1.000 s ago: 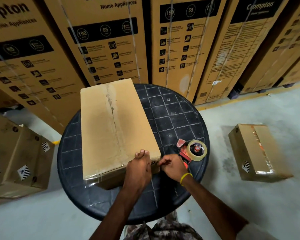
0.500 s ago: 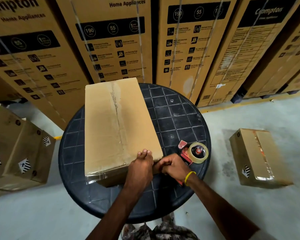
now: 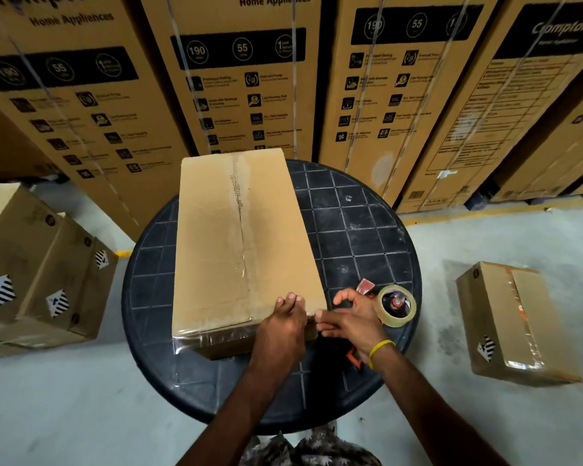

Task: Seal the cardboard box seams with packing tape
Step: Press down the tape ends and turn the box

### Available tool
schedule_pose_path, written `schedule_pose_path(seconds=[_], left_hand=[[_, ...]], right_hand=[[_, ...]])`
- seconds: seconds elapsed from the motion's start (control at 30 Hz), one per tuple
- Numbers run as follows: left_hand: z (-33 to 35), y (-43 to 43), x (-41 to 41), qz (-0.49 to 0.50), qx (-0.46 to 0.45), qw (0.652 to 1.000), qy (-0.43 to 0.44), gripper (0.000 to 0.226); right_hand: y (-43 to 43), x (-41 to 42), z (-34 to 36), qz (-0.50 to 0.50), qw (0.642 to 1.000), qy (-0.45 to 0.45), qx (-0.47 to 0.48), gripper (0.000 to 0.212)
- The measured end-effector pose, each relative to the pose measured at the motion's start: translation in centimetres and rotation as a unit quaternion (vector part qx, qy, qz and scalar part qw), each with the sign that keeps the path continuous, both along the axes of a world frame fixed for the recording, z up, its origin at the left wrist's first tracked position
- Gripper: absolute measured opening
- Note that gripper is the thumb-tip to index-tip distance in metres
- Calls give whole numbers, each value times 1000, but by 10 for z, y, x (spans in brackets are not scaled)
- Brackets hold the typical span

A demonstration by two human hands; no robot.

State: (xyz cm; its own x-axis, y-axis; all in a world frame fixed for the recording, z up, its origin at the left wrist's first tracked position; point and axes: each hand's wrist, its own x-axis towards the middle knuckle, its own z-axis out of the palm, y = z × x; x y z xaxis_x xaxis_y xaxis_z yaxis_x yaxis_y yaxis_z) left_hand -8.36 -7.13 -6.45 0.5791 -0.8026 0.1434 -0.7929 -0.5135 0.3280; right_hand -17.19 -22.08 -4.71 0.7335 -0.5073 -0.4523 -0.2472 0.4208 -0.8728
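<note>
A long cardboard box (image 3: 216, 247) lies on a round black table (image 3: 350, 230). Clear tape runs along its top centre seam (image 3: 241, 230) and over the near end. My left hand (image 3: 281, 327) rests flat on the box's near right corner, fingers stretched over the top edge. Just to the right, my right hand (image 3: 350, 319) has its fingers spread, the fingertips touching that same corner. A red tape dispenser with a clear roll (image 3: 398, 306) lies on the table behind my right hand, and its handle is partly hidden under my wrist.
A taped box (image 3: 515, 321) sits on the floor to the right of the table. Several brown boxes (image 3: 31, 270) stand on the floor at the left. Tall printed appliance cartons (image 3: 243, 79) form a wall right behind the table.
My right hand, pinched shut at the box corner before, now has its fingers spread. My left hand stays pressed on the corner. The view has shifted slightly.
</note>
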Motion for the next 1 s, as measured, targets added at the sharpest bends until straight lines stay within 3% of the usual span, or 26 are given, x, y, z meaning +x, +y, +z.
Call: schedule_pose_path(seconds=[0.1,0.2,0.37,0.43,0.5,0.57,0.7,0.83,1.0], left_hand=[[-13,4,4,-12,-55,998,-15,48],[-21,8,5,-75,-113,986,-92,25],[-35,12,11,-121,-156,966,-168,25],[-38,13,15,-128,-166,960,-184,27],[-40,12,16,-126,-174,955,-204,25],[-35,10,14,-118,-189,955,-197,16],[-11,0,25,-76,-169,967,-173,33],[0,1,40,-54,-144,981,-122,35],[-3,3,38,-84,-130,981,-118,31]], right_hand=[[-1,-4,-6,35,993,-38,-104,29],[-2,-7,-22,67,952,-47,-296,33],[-14,-8,-50,50,783,-153,-600,26],[-16,-6,-55,48,716,-159,-678,23],[-17,-5,-61,62,681,-148,-715,22],[-19,-4,-65,79,679,-133,-717,23],[-21,-4,-62,100,696,-129,-699,26],[-18,-7,-52,118,731,-112,-663,24],[-12,-7,-44,112,777,-88,-613,24]])
